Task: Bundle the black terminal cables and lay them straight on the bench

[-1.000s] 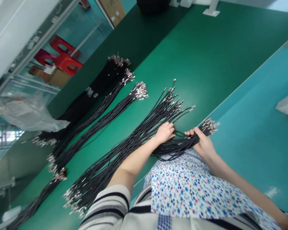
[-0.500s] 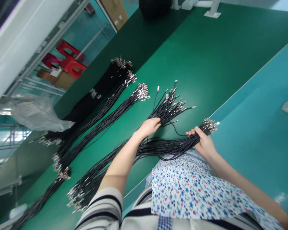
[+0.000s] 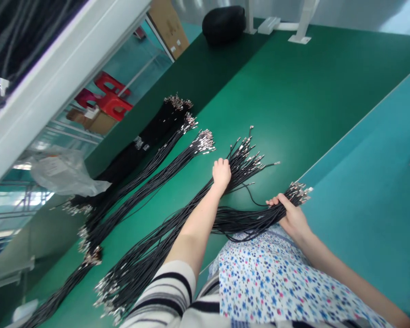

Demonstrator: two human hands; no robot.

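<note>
My right hand (image 3: 291, 213) is closed around a bundle of thin black cables (image 3: 249, 221), just behind their silvery end connectors (image 3: 299, 193), near the table's front edge. Another bunch of black cables (image 3: 177, 218) lies across the table in front of me. My left hand (image 3: 222, 174) curls its fingers over this bunch near its far end, where the tips (image 3: 251, 155) fan out unevenly. One strand loops away towards my right hand. Behind my left forearm the two bunches run together, so where they part is hidden.
More cable bundles (image 3: 157, 175) lie to the left on the green tabletop (image 3: 314, 100), beside a dark stack (image 3: 150, 132). A clear plastic bag (image 3: 61, 171) rests by the far edge. A white frame bar (image 3: 71, 77) crosses the upper left. Red stools (image 3: 112, 98) stand beyond.
My left hand has shifted to the upper left side of the fanned cables, its fingers now curled there. Two pale connectors that stuck out there no longer show. My right hand keeps its hold.
</note>
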